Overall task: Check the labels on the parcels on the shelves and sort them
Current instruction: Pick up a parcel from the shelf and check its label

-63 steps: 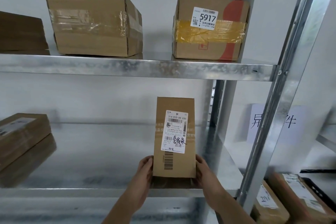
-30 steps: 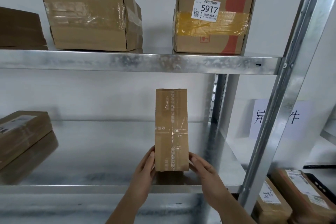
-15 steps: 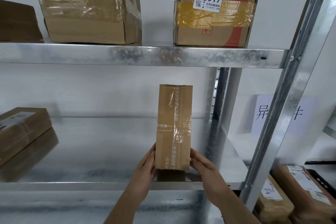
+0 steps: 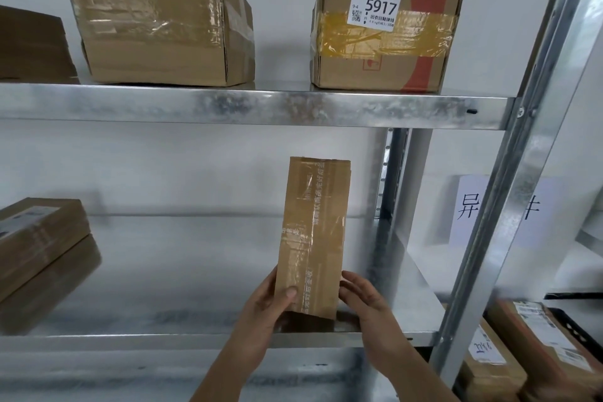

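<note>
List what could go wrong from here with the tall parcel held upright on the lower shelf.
1. The narrow parcel stands on its small end near the lower shelf's front edge; let go, it may tip off.
2. Its facing side shows only tape, no shipping label, so it could be mis-sorted.
3. The left hand and right hand grip only its bottom, so the top could sway.
</note>
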